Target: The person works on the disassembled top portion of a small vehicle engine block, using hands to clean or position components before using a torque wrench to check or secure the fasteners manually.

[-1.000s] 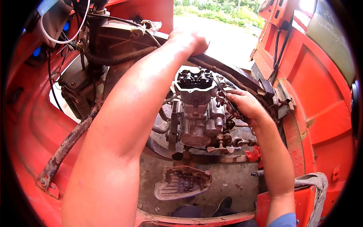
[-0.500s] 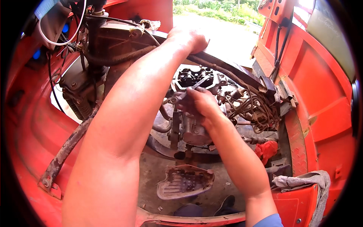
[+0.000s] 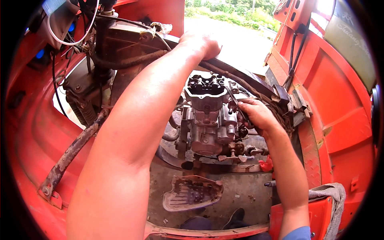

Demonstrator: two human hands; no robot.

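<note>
My left arm reaches far forward, and my left hand (image 3: pixel 202 44) is closed over the dark metal beam (image 3: pixel 250 73) that crosses behind the engine; its fingertips are hidden on the far side. In my right hand (image 3: pixel 258 115) is a slim wrench (image 3: pixel 232 97), its end pointing up and left beside the engine's top. The grey engine (image 3: pixel 206 132) stands below the beam. Its top is uncovered, showing the dark valve parts (image 3: pixel 206 83) inside a pale rim.
Red body panels (image 3: pixel 348 128) enclose both sides. A ribbed hose (image 3: pixel 136 60) runs along the beam. On the floor lies a dirty, grooved tray-like cover (image 3: pixel 192 194). A grey cloth (image 3: pixel 338 196) hangs over the red edge at right, and a rusty strut (image 3: pixel 74 154) slants at left.
My right hand has moved right with the wrench, from in front of the engine's top to its right side, uncovering the engine. My left hand has stayed on the beam.
</note>
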